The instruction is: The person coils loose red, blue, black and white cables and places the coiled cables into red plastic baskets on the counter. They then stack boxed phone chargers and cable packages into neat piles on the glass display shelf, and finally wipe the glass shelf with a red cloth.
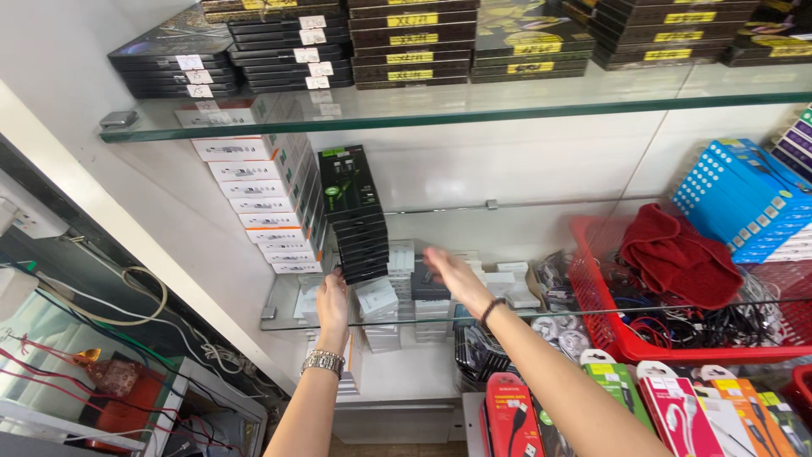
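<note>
My left hand (332, 303) reaches up to the middle glass shelf (524, 206). Its fingers rest at the foot of a stack of black boxes (355, 216) with green markings. A metal watch sits on that wrist. My right hand (452, 275) is raised flat with fingers apart, just right of that stack, holding nothing. A dark band circles its wrist. A tall stack of white boxes (266, 207) stands to the left of the black stack.
The top glass shelf (406, 114) carries several stacks of flat black boxes (406, 42). A red basket (609, 313) with a red cloth (677, 254) and cables stands at right, blue boxes (744, 199) behind it. Packaged cables (668, 406) hang below. Loose wires (127, 313) run at left.
</note>
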